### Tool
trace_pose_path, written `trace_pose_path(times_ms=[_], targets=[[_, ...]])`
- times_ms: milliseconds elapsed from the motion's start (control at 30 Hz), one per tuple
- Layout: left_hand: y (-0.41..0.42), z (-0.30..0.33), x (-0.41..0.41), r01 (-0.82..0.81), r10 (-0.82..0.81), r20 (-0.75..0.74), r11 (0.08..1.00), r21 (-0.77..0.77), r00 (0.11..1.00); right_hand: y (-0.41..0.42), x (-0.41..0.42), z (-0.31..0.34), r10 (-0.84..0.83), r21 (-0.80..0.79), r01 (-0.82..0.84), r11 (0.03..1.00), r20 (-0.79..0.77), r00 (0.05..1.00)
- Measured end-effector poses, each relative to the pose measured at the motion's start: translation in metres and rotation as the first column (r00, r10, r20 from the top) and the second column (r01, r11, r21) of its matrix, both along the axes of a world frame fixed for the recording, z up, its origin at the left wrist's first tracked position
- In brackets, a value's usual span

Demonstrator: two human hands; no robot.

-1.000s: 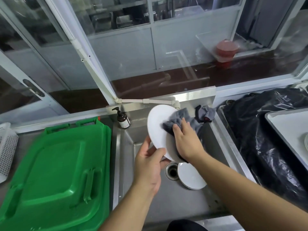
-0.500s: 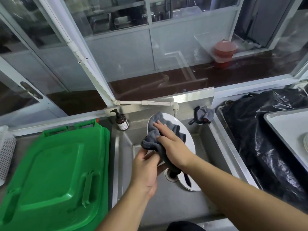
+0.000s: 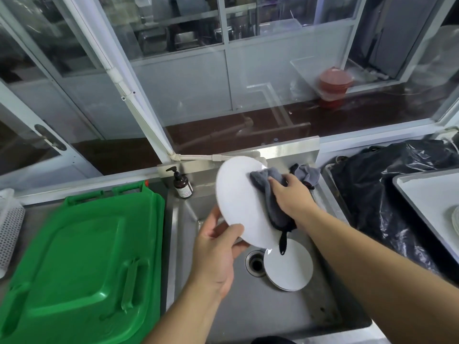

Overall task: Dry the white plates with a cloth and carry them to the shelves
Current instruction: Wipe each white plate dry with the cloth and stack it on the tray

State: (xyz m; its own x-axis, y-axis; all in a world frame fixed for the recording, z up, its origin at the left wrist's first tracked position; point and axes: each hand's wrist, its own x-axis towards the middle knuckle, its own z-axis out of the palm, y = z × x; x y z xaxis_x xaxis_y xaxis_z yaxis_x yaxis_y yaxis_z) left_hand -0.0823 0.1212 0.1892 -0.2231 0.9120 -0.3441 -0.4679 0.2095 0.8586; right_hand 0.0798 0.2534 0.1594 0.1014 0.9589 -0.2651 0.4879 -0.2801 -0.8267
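Plate (image 3: 238, 202) is held tilted above the sink (image 3: 285, 309), its lower rim pinched by the left hand (image 3: 216, 247); the right hand (image 3: 290, 194) is clamped on the cloth (image 3: 268, 189). A hard wipe could dislodge it onto the plates below (image 3: 289, 269).

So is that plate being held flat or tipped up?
Tipped up. The left hand grips the white plate by its lower edge above the sink, its face turned toward the cloth.

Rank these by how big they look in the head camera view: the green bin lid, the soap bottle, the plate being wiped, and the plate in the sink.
1. green bin lid
2. plate being wiped, nearer the camera, so unsure
3. plate in the sink
4. soap bottle
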Motion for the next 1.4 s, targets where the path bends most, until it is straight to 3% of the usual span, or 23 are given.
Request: trace_pose_path(times_ms=[133, 267, 467, 567, 667, 767, 867, 933, 1167, 1300, 1400], targets=[[0.005, 0.001, -0.007, -0.006, 0.007, 0.008, 1.000, -0.007, 1.000, -0.006, 0.016, -0.008, -0.164, -0.132, 0.128, 0.983, -0.316, 0.935], [0.006, -0.005, -0.006, 0.009, -0.008, 0.018, 0.999, -0.038, 1.000, -0.014, 0.022, -0.014, -0.193, -0.252, 0.063, 0.966, -0.534, 0.823], [0.020, 0.001, -0.022, 0.137, -0.155, -0.094, 0.975, -0.178, 0.983, -0.022, 0.035, -0.018, -0.050, -0.074, 0.027, 0.997, -0.332, 0.942], [0.030, 0.000, -0.032, 0.087, -0.151, -0.263, 0.967, -0.240, 0.953, -0.021, 0.039, -0.011, -0.004, -0.005, 0.002, 1.000, -0.300, 0.954], [0.028, -0.001, -0.026, 0.013, -0.102, -0.436, 0.979, -0.202, 0.894, -0.024, 0.030, -0.007, -0.083, -0.015, 0.083, 0.996, -0.368, 0.926], [0.021, -0.005, -0.015, -0.062, -0.032, -0.524, 0.985, -0.160, 0.851, -0.030, 0.017, -0.005, -0.271, -0.179, 0.209, 0.961, -0.484, 0.832], [0.017, -0.008, 0.001, -0.142, 0.064, -0.527, 0.984, -0.109, 0.848, -0.046, -0.004, -0.009, -0.411, -0.385, 0.201, 0.901, -0.608, 0.680], [0.012, -0.011, 0.014, -0.156, 0.085, -0.481, 0.982, -0.109, 0.872, -0.060, -0.020, -0.016, -0.460, -0.441, 0.201, 0.875, -0.627, 0.629], [0.010, -0.023, 0.004, -0.027, -0.029, -0.385, 0.990, -0.138, 0.923, -0.069, -0.014, -0.022, -0.448, -0.402, 0.216, 0.890, -0.681, 0.579], [0.021, -0.008, -0.017, -0.063, 0.011, -0.367, 0.989, -0.131, 0.930, -0.059, 0.003, -0.015, -0.281, -0.275, 0.121, 0.954, -0.668, 0.689], [0.033, 0.008, -0.041, -0.002, -0.044, -0.380, 0.993, -0.120, 0.924, -0.050, 0.019, -0.008, -0.149, -0.160, 0.067, 0.985, -0.585, 0.797]])
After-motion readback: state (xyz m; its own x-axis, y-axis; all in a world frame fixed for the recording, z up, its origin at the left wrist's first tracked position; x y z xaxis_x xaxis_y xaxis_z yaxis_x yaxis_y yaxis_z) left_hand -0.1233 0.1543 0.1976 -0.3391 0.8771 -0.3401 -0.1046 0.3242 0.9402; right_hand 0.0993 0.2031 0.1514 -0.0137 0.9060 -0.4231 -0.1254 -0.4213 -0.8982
